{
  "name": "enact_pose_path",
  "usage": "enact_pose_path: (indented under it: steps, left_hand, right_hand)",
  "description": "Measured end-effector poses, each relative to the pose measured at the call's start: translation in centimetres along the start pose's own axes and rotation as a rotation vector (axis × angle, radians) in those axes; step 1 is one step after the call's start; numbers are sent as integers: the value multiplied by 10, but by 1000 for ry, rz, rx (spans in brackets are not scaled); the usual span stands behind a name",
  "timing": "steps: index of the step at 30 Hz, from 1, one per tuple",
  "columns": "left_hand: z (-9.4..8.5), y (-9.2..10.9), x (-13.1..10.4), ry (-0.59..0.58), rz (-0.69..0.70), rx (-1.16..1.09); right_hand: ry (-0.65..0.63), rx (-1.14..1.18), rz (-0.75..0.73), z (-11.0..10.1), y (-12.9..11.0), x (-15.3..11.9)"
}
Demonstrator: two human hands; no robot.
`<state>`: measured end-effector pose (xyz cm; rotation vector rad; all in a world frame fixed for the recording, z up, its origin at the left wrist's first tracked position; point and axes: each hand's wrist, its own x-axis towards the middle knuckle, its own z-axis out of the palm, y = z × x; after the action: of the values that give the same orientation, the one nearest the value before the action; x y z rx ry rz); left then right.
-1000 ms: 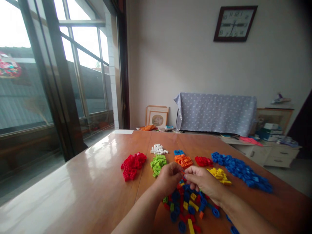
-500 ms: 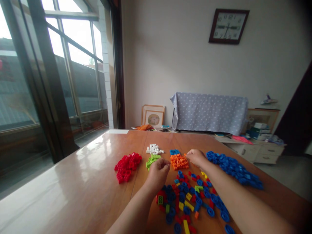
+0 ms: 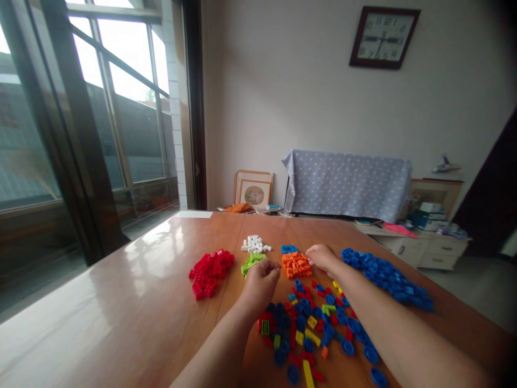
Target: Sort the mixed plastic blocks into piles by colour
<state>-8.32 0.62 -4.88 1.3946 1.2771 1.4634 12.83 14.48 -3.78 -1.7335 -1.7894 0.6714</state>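
Note:
My left hand (image 3: 262, 278) is closed just in front of the lime-green brick pile (image 3: 252, 262), partly covering it. Whatever its fingers hold, if anything, is hidden. My right hand (image 3: 322, 256) reaches to the right edge of the orange brick pile (image 3: 297, 265), its fingertips pinched with an orange brick at them, low against the pile. Behind the orange ones lie a few blue bricks (image 3: 288, 249). Mixed loose pieces (image 3: 312, 322) in blue, red, yellow and green spread between my forearms, round blue ones among them.
A red brick pile (image 3: 211, 272) lies on the left of the wooden table (image 3: 133, 323). White bricks (image 3: 255, 244) sit farther back. A long blue brick heap (image 3: 385, 277) stretches beyond my right forearm. A low white cabinet (image 3: 438, 252) stands past the table.
My right fingertips, with an orange brick showing beyond them earlier, are now at the orange pile's edge. My left hand stays almost in place. The view has shifted slightly.

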Motion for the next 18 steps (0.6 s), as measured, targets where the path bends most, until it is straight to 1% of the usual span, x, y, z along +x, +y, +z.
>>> enact_pose_path:
  steps: [4,7,10,11,13,15,18]
  left_hand:
    - [-2,3,-1,4,-7,31]
    - [-3,4,-2,-15,-44,100]
    - [-3,3,-2,-56,-105,182]
    - [-3,2,-2,-75,-121,208]
    - [-4,1,-2,-107,-143,259]
    - [-5,0,-2,-128,-159,304]
    - [-8,0,-3,-144,-181,361]
  right_hand:
    - [-16,52,-42,-8,-3,-11]
    - [-92,90,-107,-18,-8,-32]
    - [-227,108,-173,-29,-12,-63]
    - [-289,104,-198,-32,-13,-75]
    - [-459,56,-301,-39,-14,-99]
    - [-556,1,-372,-44,-15,-120]
    - [-623,-121,-386,-48,-16,-146]
